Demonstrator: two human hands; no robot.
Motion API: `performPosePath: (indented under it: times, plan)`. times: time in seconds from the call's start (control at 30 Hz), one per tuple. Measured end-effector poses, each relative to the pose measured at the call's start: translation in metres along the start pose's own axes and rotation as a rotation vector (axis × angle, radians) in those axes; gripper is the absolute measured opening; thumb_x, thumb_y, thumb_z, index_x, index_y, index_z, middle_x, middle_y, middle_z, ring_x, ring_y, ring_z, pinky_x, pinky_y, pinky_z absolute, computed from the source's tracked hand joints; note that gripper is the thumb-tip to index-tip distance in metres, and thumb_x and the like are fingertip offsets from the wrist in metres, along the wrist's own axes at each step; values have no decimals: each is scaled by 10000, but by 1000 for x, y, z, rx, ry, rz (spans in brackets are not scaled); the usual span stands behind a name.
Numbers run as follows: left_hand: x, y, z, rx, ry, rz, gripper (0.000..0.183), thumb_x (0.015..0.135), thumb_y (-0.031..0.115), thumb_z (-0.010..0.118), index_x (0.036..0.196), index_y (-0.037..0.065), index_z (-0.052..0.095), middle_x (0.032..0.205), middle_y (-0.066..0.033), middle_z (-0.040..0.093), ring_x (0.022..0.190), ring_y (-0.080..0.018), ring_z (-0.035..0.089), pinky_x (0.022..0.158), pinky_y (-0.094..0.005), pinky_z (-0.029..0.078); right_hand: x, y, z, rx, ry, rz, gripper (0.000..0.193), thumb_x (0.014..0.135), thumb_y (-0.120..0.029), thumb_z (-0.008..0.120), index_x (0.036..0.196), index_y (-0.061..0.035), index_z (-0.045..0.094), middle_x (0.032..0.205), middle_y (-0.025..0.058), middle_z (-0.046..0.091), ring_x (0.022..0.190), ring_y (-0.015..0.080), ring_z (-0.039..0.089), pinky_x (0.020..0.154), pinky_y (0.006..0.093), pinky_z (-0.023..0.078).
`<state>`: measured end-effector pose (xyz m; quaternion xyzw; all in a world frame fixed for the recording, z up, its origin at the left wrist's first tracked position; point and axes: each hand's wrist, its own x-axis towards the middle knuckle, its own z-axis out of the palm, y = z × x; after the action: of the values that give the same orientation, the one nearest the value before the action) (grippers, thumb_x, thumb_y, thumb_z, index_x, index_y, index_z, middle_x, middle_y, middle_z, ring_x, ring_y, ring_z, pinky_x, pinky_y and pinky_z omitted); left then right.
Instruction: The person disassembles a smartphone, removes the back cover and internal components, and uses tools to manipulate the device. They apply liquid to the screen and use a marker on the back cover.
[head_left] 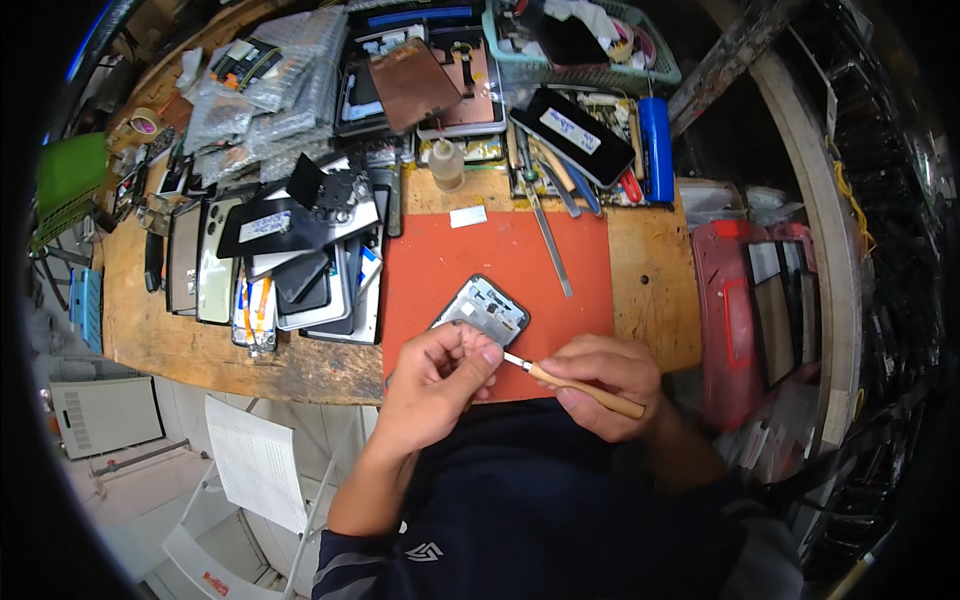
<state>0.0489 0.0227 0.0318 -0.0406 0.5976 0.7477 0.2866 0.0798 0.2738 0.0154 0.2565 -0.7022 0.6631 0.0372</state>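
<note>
My right hand (607, 385) grips a wooden-handled blade tool (600, 398), its short metal end pointing left to the fingertips of my left hand. My left hand (440, 375) is closed in a pinch, thumb against fingers; whatever lies between them is too small or hidden to make out. Just beyond both hands, an opened phone housing (487, 305) lies on a red mat (430, 262), its inner side facing up. My left fingers hide its near edge.
Left of the mat are stacked phones and panels (290, 265). Bubble-wrapped parts (265, 105) lie behind. At the back stand a small bottle (446, 165), a blue cylinder (655, 150) and a basket (640, 75). A long metal tool (548, 240) reaches onto the mat.
</note>
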Motion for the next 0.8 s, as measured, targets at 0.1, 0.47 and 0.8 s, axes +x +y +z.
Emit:
performPosePath:
  times: [0.1, 0.47, 0.8]
  plan:
    - [-6, -8, 0, 190, 336, 247, 212, 1125, 208, 698, 1020, 24, 695, 808, 27, 667, 732, -37, 615, 645, -227, 493, -11, 0, 4, -247, 128, -64, 330, 855, 96, 742, 1185, 95, 741, 904, 193, 737, 736, 293, 733, 660, 377, 583]
    - [-3, -6, 11, 1408, 253, 444, 563, 826, 218, 896, 1375, 142, 798, 1418, -245, 573, 1271, -422, 557, 1080, -518, 461, -20, 1, 8, -820, 33, -78, 376, 797, 26, 816, 1154, 116, 738, 1132, 226, 735, 938, 352, 746, 795, 396, 635]
    - [-2, -1, 12, 1390, 248, 416, 603, 761, 174, 924, 1352, 130, 812, 1375, -233, 589, 1236, -415, 580, 1055, -501, 502, -19, 12, 22, -905, 21, -123, 258, 926, 13, 756, 1162, 114, 733, 1127, 246, 756, 979, 345, 777, 802, 388, 672]
